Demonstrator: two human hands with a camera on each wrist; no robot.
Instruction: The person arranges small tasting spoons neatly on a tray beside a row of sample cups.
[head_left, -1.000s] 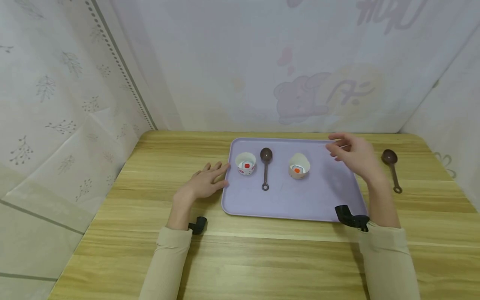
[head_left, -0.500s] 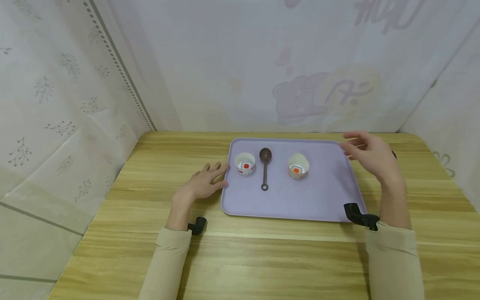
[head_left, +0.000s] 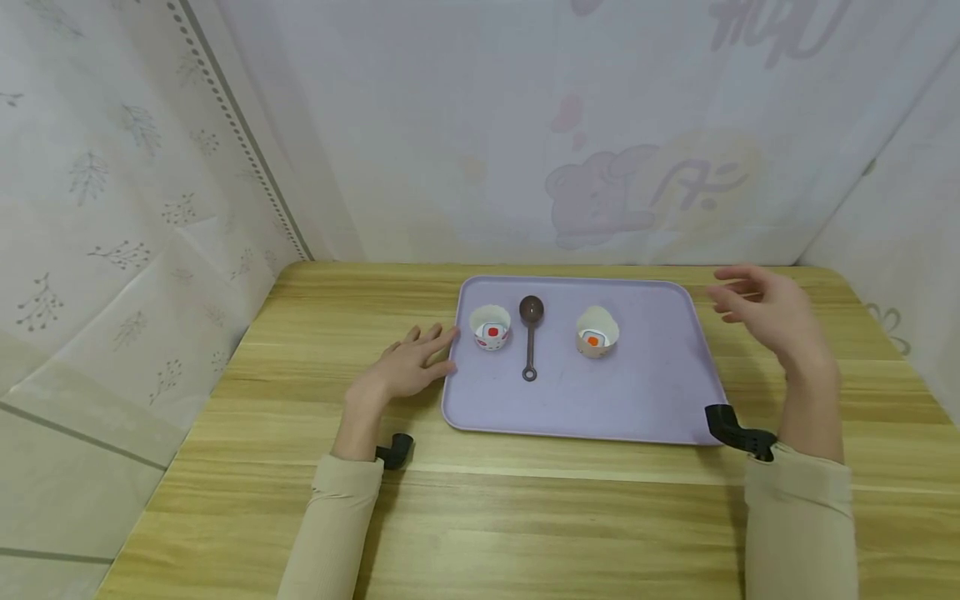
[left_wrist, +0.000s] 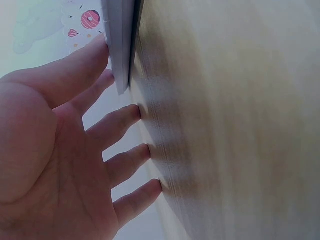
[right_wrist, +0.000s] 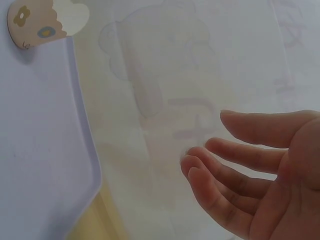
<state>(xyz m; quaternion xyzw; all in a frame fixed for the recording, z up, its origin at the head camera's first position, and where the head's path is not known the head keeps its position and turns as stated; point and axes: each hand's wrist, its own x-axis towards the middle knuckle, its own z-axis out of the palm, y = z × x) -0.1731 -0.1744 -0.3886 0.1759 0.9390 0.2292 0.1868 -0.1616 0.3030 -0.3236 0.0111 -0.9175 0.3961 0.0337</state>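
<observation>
My left hand has its fingers spread, with thumb and index finger at the left rim of a lilac tray; in the left wrist view the other fingertips touch the tabletop. Empty and loosely curved, my right hand hovers just past the tray's right edge. On the tray, a white paper cup with red prints holds a small piece with a red centre. A brown spoon lies beside it. Further right stands a beige paper cup, containing a similar piece with an orange centre.
Under the tray is a wood-grain table. Behind it hangs a pale printed curtain, with another patterned curtain along the left. A black wrist mount juts from my right sleeve over the tray's near right corner.
My right hand has moved rightward, from above the tray to beyond its right edge. It now hides the second brown spoon seen there earlier. My left hand stays put.
</observation>
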